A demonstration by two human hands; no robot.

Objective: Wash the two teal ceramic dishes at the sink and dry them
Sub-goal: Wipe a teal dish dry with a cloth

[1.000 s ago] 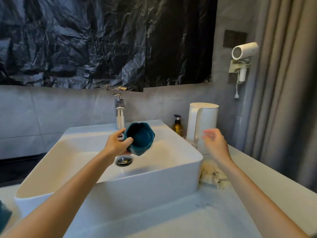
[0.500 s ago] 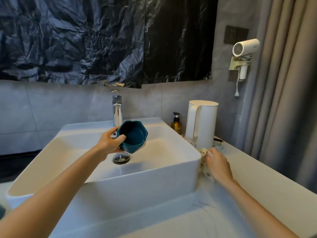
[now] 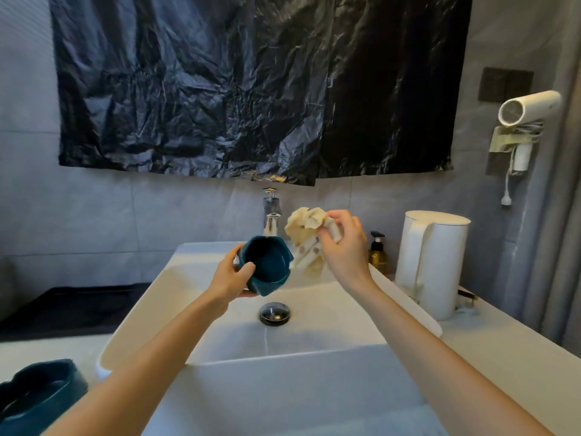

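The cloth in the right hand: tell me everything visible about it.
The cloth is pale cream, soft-looking, bunched into crumpled folds, some with small dark dots. The right hand grips it above the sink, close beside the teal cup held by the left hand; whether cloth and cup touch is unclear.

Left hand point(image 3: 229, 278) grips teal cup point(image 3: 267, 265) over sink point(image 3: 283, 350); right hand point(image 3: 344, 247) holds cream cloth point(image 3: 306, 234) beside it.

No legible txt, nos. or brand marks anywhere. Amber pump bottle point(image 3: 377, 253) just R of sink point(image 3: 314, 350): front too small/dark to read. White kettle point(image 3: 435, 265) further R of sink: nothing readable. Hair dryer point(image 3: 528, 112) high R of sink: nothing legible.
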